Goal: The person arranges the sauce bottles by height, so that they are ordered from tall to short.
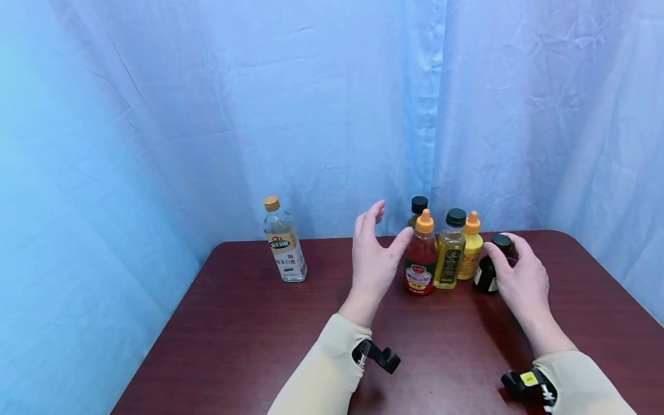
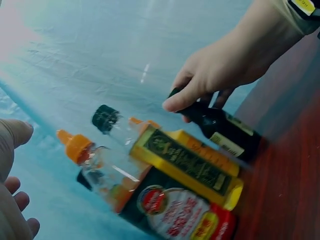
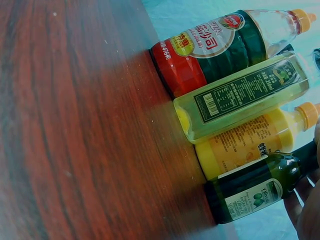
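Observation:
My right hand (image 1: 523, 279) holds a small dark green olive oil bottle (image 3: 250, 192) by its neck, thumb on one side and fingers on the other. The bottle stands upright at the right end of a cluster. My left hand (image 1: 372, 262) is raised just left of the ketchup bottle (image 1: 420, 262), its thumb and fingers spread apart with nothing between them. Next to the ketchup is a square clear bottle of yellow oil (image 1: 448, 259) with a green cap. A yellow squeeze bottle (image 1: 470, 253) with an orange tip stands between that and the dark bottle.
Behind the ketchup, a black-capped bottle (image 1: 418, 206) is mostly hidden. Apart from the cluster, a clear white vinegar bottle (image 1: 287, 248) stands at the back left of the dark red table (image 1: 249, 340). Light blue curtains (image 1: 321, 115) hang close behind the table's far edge.

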The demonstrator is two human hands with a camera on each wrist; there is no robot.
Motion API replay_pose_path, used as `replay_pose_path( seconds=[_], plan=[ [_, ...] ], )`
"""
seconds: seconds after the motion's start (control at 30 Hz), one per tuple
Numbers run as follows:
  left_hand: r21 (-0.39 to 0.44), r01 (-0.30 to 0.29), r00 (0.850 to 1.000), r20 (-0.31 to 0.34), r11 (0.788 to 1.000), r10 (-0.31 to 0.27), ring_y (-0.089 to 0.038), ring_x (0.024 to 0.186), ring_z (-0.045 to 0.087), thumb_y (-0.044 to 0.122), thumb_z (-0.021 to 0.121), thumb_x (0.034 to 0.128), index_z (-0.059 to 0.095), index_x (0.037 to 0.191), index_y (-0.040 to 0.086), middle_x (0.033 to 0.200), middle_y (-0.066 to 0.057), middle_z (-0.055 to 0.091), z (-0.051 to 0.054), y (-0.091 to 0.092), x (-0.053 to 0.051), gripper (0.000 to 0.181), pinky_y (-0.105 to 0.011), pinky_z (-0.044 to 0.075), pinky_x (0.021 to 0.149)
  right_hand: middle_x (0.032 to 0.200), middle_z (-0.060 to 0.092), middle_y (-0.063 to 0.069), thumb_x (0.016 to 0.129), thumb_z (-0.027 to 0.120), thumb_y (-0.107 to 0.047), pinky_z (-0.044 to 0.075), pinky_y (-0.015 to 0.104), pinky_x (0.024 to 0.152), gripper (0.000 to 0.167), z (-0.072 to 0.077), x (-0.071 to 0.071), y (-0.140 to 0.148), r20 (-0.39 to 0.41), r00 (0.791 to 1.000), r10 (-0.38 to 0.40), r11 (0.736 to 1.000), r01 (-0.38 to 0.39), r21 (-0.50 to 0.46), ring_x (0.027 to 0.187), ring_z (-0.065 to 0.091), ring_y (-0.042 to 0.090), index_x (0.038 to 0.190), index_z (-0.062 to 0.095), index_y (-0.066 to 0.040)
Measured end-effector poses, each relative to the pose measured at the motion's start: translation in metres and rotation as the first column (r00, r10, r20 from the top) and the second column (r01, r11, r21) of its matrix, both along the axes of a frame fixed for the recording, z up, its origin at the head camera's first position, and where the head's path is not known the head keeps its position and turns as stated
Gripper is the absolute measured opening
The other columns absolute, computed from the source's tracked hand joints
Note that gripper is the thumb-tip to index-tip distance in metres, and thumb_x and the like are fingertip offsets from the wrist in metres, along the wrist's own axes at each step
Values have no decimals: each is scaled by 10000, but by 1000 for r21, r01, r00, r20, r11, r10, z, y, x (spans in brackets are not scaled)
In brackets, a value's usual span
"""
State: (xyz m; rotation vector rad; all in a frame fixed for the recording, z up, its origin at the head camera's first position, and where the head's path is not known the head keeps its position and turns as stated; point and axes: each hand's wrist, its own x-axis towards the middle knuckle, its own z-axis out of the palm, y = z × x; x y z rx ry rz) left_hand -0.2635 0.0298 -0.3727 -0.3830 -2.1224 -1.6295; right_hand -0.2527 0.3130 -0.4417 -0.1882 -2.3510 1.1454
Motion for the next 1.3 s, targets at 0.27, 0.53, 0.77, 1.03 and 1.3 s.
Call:
replay_pose_path(
  seconds=[0.27, 0.53, 0.77, 1.03, 1.3],
  plan=[
    [-43, 24, 995, 97, 999, -20, -116, 1398, 520, 415, 845, 1002, 532, 1617, 304, 1548, 59, 528, -17, 24, -5, 698, -449, 528, 1120, 1422, 656, 293, 1132, 594, -510, 458, 685, 982, 611, 0, 0, 0, 8, 1000, 7, 1000, -6, -7, 1277, 607, 512, 1571, 557, -86],
    [-149, 27, 987, 158, 988, -3, -134, 1403, 514, 401, 862, 991, 533, 1608, 316, 1541, 49, 531, -36, 32, -7, 704, -472, 506, 1148, 1414, 656, 293, 1134, 589, -513, 462, 678, 966, 611, 0, 0, -3, 11, 1000, 13, 1000, -13, 7, 1261, 612, 509, 1565, 557, -82],
    [-192, 44, 984, 177, 980, -9, -117, 1396, 504, 376, 887, 970, 529, 1587, 313, 1527, 51, 533, -46, 37, -6, 716, -443, 502, 1151, 1409, 659, 300, 1132, 590, -520, 456, 685, 978, 616, 2, -1, -5, 10, 1000, 10, 1000, -10, 1, 1270, 608, 517, 1560, 562, -77],
    [-213, 36, 982, 186, 976, 5, -107, 1382, 507, 354, 902, 958, 518, 1572, 311, 1505, 51, 542, -49, 38, -6, 726, -421, 495, 1157, 1412, 660, 296, 1131, 593, -520, 465, 683, 976, 618, 1, -1, -6, 8, 1000, 18, 1000, -18, -3, 1279, 609, 513, 1565, 561, -82],
    [-234, 31, 984, 177, 972, 11, -110, 1349, 536, 341, 910, 951, 501, 1580, 306, 1458, 44, 564, -52, 39, -6, 751, -401, 503, 1143, 1417, 658, 289, 1130, 590, -524, 465, 686, 988, 620, 1, 1, -5, 13, 1000, 16, 1000, -16, -9, 1294, 605, 504, 1571, 558, -89]
  ],
)
